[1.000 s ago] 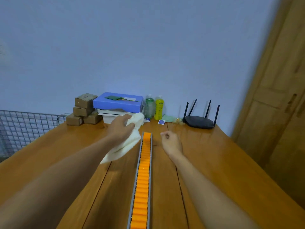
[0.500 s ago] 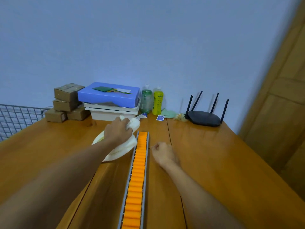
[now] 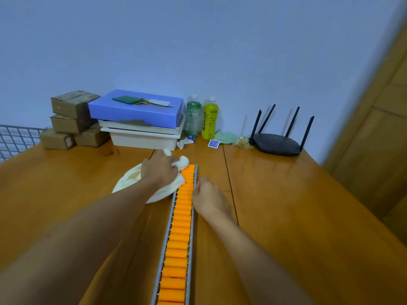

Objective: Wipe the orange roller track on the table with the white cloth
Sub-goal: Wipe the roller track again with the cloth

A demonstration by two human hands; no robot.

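The orange roller track (image 3: 179, 230), framed by grey metal rails, runs along the wooden table (image 3: 286, 205) from the near edge toward the far side. My left hand (image 3: 159, 170) grips the bunched white cloth (image 3: 130, 179) and presses it down at the track's far left end, where the cloth overlaps the left rail. My right hand (image 3: 208, 198) rests with curled fingers against the track's right rail, a little nearer than the cloth, holding nothing.
At the back stand brown cartons (image 3: 72, 119), a blue box on white trays (image 3: 141, 116), a green bottle (image 3: 193, 116), a yellow bottle (image 3: 210, 117) and a black router (image 3: 277, 142). A wire mesh (image 3: 15, 137) lies left, a wooden door (image 3: 378, 128) right.
My left hand brought the cloth down from the air onto the table and the track's far end. My right hand moved left from the open table to touch the right rail.
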